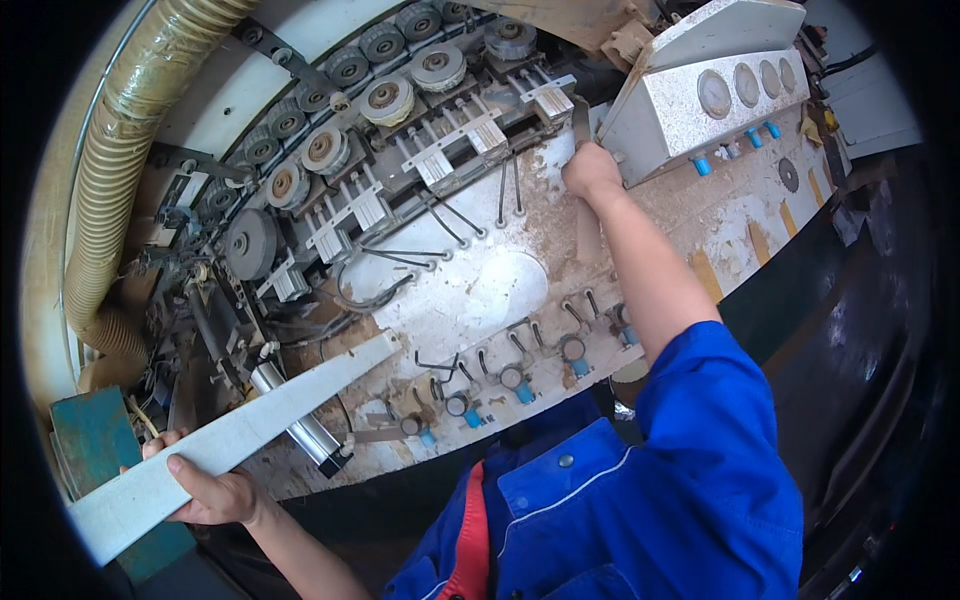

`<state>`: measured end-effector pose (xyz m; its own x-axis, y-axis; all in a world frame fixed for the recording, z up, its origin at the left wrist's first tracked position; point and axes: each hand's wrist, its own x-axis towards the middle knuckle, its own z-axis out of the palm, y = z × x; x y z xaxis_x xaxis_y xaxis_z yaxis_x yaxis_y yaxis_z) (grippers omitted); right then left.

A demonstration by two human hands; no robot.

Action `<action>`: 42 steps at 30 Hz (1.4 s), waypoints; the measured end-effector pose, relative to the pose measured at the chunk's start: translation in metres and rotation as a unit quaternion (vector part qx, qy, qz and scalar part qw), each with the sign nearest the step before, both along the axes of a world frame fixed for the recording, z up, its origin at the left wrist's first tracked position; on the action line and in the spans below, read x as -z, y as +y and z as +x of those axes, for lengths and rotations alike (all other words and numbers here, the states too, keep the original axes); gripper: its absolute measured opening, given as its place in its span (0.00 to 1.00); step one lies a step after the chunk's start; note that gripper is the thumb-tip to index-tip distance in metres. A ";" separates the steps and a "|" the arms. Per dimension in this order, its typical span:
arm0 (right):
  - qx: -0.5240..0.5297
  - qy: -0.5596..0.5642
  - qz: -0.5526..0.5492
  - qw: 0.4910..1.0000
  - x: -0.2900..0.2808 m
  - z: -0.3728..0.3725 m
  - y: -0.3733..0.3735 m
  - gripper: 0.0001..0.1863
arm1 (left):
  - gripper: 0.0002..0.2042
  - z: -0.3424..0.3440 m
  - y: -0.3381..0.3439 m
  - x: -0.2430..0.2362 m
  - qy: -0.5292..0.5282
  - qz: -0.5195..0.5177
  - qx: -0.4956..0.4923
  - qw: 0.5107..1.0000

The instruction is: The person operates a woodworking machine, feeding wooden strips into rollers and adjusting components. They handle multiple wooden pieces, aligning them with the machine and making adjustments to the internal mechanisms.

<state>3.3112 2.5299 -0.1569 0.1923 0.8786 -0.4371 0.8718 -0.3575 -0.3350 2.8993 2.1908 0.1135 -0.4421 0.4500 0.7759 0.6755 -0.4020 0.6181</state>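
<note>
While the left hand (212, 490) grips a board (285, 402), the right hand (592, 173) curls, hold unclear, beside a box (678, 132), inside the desk (735, 235) edge.

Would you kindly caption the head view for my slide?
Left hand holding a pale strip, right hand beside a metal box.

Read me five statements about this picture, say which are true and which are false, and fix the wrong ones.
1. The left hand holds a long pale board. True.
2. A tan ribbed hose runs along the picture's left side. True.
3. The right hand is next to the hose. False: it is beside the metal box, far from the hose.
4. The metal box has round dials on its front. True.
5. The sleeve on the right arm is yellow. False: it is blue.
</note>
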 end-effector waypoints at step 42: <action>0.389 0.653 -0.066 0.646 0.061 0.005 -0.095 0.18 | 0.31 0.006 -0.013 0.002 -0.094 -0.003 -0.045 0.995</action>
<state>3.3160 2.4345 -0.2178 -0.0545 0.6766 -0.7343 -0.5848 -0.6177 -0.5258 2.9056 2.1778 0.1110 -0.6180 0.4061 0.6732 0.5806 -0.3416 0.7391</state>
